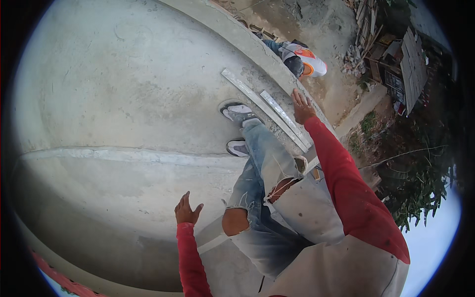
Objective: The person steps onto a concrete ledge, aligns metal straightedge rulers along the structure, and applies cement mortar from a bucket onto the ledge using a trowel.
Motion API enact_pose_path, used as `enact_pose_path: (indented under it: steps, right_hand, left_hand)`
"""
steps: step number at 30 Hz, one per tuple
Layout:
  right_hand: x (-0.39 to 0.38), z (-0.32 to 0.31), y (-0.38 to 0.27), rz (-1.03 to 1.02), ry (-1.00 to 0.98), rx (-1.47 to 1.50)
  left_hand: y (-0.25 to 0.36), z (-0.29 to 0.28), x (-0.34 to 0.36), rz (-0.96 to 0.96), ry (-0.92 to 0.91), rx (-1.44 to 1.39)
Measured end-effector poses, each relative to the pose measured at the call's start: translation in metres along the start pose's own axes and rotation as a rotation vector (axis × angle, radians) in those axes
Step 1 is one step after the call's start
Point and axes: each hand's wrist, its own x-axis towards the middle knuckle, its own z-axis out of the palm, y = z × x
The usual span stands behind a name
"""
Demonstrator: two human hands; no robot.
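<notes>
My left hand (187,210) hangs over the concrete floor (123,89) with its fingers stretched and the thumb apart, holding nothing. On the right, my right hand (302,107) lies at the low concrete edge wall (257,52), fingers extended and nothing gripped. Beside that hand, a long pale straight bar (262,106) and a shorter silvery bar (283,115) lie nearly parallel on the floor along the wall. Both bars are near my shoes (239,113), and neither is touched by a hand.
A raised pale cement strip (128,154) crosses the floor. Beyond the edge wall, at a lower level, a person (303,59) in a cap bends over on bare ground. A wooden shed (410,69), rubble and planks (366,24) stand farther off.
</notes>
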Motion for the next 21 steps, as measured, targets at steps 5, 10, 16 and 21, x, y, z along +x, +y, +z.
enact_pose_path:
  steps: [5,10,16,21]
  right_hand:
    - [0.002,0.014,-0.018,0.127,0.176,0.306]
    - [-0.002,0.072,-0.029,0.553,0.144,0.540]
    - [-0.073,0.103,-0.107,0.577,0.050,1.051]
    - [-0.109,0.098,-0.195,0.694,-0.086,1.365]
  left_hand:
    - [0.044,-0.081,0.035,0.267,0.263,-0.406]
    - [0.054,-0.121,0.080,0.264,-0.102,-0.325]
    - [0.070,-0.181,0.207,0.355,-0.013,0.488]
    - [0.159,-0.208,0.238,0.589,-0.012,0.513]
